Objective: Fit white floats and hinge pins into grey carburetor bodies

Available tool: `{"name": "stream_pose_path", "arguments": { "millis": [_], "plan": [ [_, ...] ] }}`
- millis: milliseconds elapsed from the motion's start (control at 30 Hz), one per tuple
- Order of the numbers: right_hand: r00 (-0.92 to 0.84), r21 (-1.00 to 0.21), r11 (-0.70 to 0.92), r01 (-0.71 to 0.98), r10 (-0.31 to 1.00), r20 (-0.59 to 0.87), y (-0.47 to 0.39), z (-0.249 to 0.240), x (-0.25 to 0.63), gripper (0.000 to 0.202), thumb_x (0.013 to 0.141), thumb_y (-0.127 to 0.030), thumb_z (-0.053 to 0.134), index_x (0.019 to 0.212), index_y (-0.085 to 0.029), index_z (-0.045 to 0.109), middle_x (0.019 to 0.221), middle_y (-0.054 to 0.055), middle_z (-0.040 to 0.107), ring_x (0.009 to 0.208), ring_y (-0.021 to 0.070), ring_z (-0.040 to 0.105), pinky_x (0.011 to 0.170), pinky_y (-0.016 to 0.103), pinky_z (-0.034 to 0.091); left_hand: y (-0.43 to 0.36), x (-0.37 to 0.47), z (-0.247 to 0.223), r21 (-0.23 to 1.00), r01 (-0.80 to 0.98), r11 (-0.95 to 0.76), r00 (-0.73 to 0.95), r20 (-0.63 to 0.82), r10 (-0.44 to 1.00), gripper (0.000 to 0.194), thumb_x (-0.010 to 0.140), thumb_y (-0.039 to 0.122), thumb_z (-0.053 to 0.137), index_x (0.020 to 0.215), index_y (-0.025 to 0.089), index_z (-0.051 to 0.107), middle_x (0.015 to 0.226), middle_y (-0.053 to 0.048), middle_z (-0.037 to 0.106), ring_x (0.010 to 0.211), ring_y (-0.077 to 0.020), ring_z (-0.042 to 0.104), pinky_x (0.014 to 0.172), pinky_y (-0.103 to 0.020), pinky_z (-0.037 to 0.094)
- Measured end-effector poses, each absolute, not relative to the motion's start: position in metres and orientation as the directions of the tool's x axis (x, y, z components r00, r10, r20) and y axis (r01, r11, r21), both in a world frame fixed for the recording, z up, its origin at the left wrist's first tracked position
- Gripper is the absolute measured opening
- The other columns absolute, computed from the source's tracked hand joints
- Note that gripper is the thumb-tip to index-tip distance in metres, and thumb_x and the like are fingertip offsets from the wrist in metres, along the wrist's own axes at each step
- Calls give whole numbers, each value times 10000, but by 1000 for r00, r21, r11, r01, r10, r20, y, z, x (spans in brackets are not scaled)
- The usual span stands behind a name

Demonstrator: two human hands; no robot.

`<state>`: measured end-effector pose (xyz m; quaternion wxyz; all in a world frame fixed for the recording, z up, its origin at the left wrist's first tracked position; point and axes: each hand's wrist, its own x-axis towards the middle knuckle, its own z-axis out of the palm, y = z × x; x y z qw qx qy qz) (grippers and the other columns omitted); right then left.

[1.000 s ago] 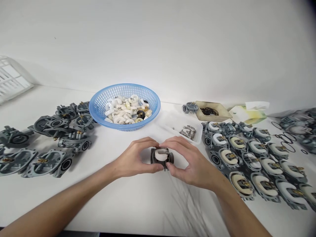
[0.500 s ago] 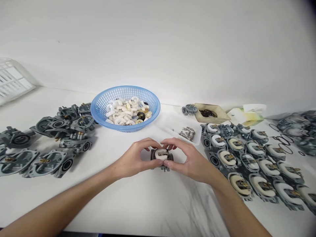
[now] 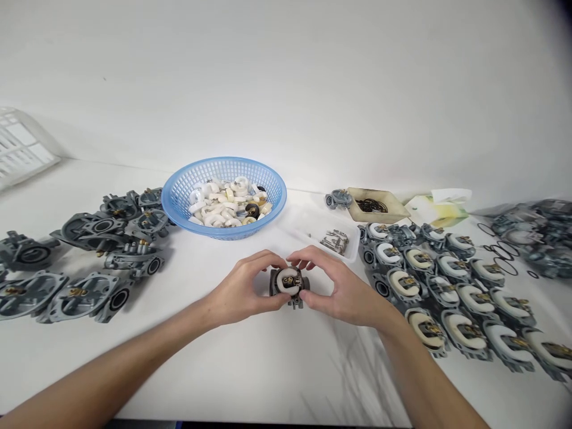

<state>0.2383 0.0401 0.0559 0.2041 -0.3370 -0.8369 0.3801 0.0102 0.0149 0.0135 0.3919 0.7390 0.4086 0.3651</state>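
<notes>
At far left, against the back edge of the surface (image 3: 214, 369), we see a white plastic rack (image 3: 20, 140) with slotted sides. Nearer to us lie grey metal castings (image 3: 134, 262), matt and angular, with oval open bowls, round bores and brass fittings. Next, towards the back edge, comes a round blue plastic basket (image 3: 179, 185) with meshed walls, heaped with smooth curved floats (image 3: 221, 208), mostly white or cream.

In the middle, well in from the front edge, our left hand (image 3: 243, 292) grips a small dark metal body (image 3: 290, 279), fingers curved over its far side and thumb on its near side. A smooth, C-shaped white float (image 3: 286, 290) lies on top of the body, around brass fittings. Our right hand (image 3: 339, 295) grips the body's other side in the same way.

Farther right, we have a translucent tray (image 3: 353, 250) of small shiny pieces (image 3: 335, 241), then a beige box (image 3: 379, 217) of thin black rings (image 3: 372, 205) by the back edge. Beyond stand rows of float-topped castings (image 3: 465, 330) and a jumbled grey heap (image 3: 540, 232).
</notes>
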Motion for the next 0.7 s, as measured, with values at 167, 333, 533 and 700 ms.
{"name": "stream_pose_path", "arguments": {
  "millis": [167,333,533,700],
  "plan": [
    [-589,-695,558,453,773,237,44,67,252,379,913,-179,570,1274,-291,560,1230,48,616,1075,216,598,955,403,509,16,9,17,885,340,-320,402,171,900,322,752,233,757,1053,225,644,1043,-19,691,919,-195,629,865,-328,493],
    [-389,-472,490,733,871,301,60,100,290,310,931,-344,587,1238,-303,605,1239,60,644,1014,266,641,867,426,540,17,7,15,893,327,-309,412,160,897,335,754,277,769,1065,224,658,1025,-13,698,915,-188,639,869,-316,493],
    [-432,7,445,895,873,-227,123,118,307,346,906,-333,552,1229,-262,656,1175,80,691,1068,302,643,793,368,518,17,6,9,896,311,-316,411,173,895,342,764,312,771,1071,228,645,1016,-9,693,900,-183,637,861,-310,498],
    [-346,150,460,875,813,-469,155,97,285,171,753,-205,673,903,-198,755,825,106,707,794,296,674,630,340,444,17,6,9,897,310,-315,413,171,894,340,765,319,770,1065,223,642,1021,-17,694,900,-189,637,862,-313,501]
  ]
}}
